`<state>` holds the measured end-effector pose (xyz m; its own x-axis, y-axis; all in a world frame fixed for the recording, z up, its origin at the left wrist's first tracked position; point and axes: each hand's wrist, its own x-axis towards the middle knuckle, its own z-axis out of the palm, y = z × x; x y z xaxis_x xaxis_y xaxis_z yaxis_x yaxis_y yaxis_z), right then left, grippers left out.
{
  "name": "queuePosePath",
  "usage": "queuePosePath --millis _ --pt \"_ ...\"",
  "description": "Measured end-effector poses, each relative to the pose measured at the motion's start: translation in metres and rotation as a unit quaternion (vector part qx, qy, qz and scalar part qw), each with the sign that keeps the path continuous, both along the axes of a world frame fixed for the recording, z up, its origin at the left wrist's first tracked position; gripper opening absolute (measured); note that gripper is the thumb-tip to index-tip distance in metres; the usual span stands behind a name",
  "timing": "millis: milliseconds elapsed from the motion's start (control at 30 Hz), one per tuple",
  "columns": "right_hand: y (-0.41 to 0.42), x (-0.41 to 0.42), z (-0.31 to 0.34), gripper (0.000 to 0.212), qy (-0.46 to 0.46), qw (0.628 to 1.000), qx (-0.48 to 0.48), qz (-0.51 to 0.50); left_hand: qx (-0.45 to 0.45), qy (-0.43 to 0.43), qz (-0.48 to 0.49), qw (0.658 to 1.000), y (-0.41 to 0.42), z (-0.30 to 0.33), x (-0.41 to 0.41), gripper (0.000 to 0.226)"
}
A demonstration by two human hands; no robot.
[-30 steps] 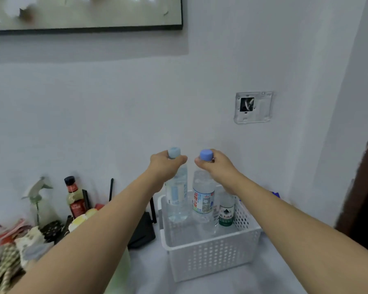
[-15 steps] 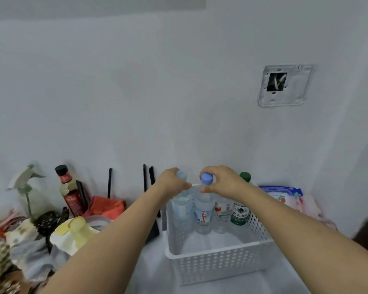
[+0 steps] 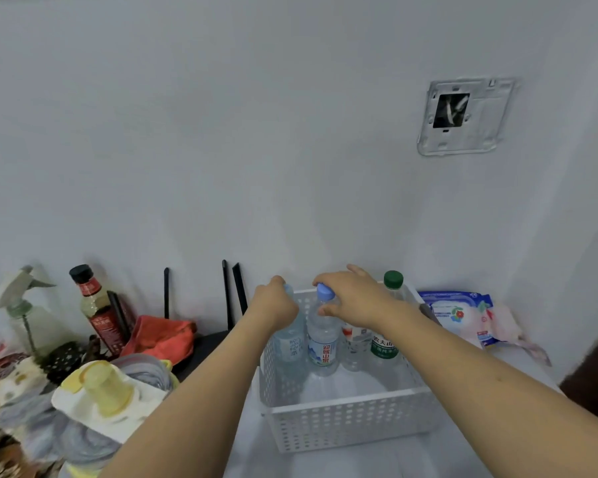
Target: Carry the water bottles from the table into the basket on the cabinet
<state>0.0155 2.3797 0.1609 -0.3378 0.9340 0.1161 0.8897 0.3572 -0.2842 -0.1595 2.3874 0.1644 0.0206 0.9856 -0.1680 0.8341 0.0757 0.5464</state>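
Observation:
A white perforated basket [image 3: 342, 426] stands on the cabinet top against the wall. My left hand [image 3: 273, 303] grips the neck of a pale-capped water bottle [image 3: 292, 345] that stands at the basket's back left. Beside it, my right hand [image 3: 353, 296] curls around the blue cap of a second water bottle [image 3: 321, 346], which stands upright inside the basket. Further right in the basket are a green-capped bottle [image 3: 390, 282] and a bottle with a red label [image 3: 354, 341], partly hidden behind my right wrist.
Left of the basket are a black router with antennas [image 3: 227, 293], a red cloth [image 3: 159, 336], a dark-capped sauce bottle [image 3: 95, 308], a spray bottle [image 3: 19, 298] and a yellow-lidded container [image 3: 106, 388]. A wipes pack [image 3: 460, 312] lies to the right. An open wall box [image 3: 463, 115] is above.
Both hands have come down, lowering the two bottles from above the basket to stand inside it. The view has tilted down and moved closer.

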Motion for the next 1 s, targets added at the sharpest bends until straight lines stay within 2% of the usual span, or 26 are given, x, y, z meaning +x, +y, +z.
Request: queuePosePath --millis 100,300,433,533,633,767,1000 --pt "-0.004 -0.003 0.0 0.056 -0.022 1.0 0.004 -0.002 -0.001 0.054 -0.002 0.999 -0.003 0.003 0.004 0.037" --pt "-0.025 0.006 0.023 0.058 0.065 0.997 -0.014 -0.03 0.027 0.099 -0.004 0.995 -0.015 0.018 0.001 0.036" --pt "-0.049 0.021 0.043 0.06 0.107 0.991 0.001 -0.083 0.109 0.112 -0.026 0.987 -0.023 0.031 0.001 0.036" --pt "-0.072 0.029 0.057 0.059 0.135 0.981 0.022 -0.137 0.234 0.155 -0.104 0.954 -0.028 0.044 0.01 0.03" --pt "-0.097 0.039 0.065 0.061 0.14 0.973 0.037 -0.182 0.326 0.141 -0.174 0.918 -0.03 0.052 0.028 0.028" --pt "-0.132 0.058 0.072 0.063 0.131 0.957 0.039 -0.256 0.364 0.106 -0.228 0.897 -0.042 0.062 0.061 0.035" --pt "-0.221 0.097 0.083 0.062 0.076 0.922 0.051 -0.377 0.382 0.131 -0.323 0.856 -0.085 0.074 0.125 0.038"
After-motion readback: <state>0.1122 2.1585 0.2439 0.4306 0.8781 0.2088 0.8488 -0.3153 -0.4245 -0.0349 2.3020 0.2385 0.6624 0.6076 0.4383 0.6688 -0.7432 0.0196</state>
